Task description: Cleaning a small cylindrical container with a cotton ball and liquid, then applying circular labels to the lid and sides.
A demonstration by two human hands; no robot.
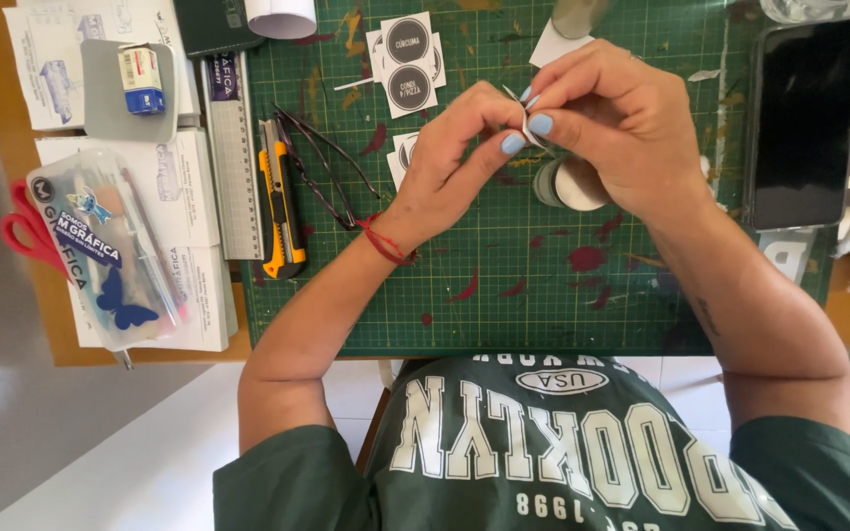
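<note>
Small white paper sticker point(526, 126), curled and thin, sits pinched between the fingers of both hands above the green gridded cutting mat point(504, 295). The left hand point(450, 162) clenches thumb and forefinger on its near edge; the right hand point(612, 123) closes thumb and forefinger, blue-nailed, on the far edge, its other fingers curled in.

Just under the right fingers stands a small round jar with a white lid point(571, 185), half hidden; what it contains cannot be told. Well off to the left of the fingers lies a clear plastic zip pouch point(110, 251) holding pens and a blue butterfly shape, beside red-handled scissors point(27, 236).

Beyond the fingers, white square sheets bearing dark round labels point(408, 64) lie on the mat. Left of the fingers sit dark-framed glasses point(322, 167), a yellow and black utility knife point(280, 202) and a metal ruler point(231, 157). Right of them rests a black phone point(804, 123), screen dark. A small red, white and blue box point(142, 81) lies far left on the wooden tabletop point(12, 147).
</note>
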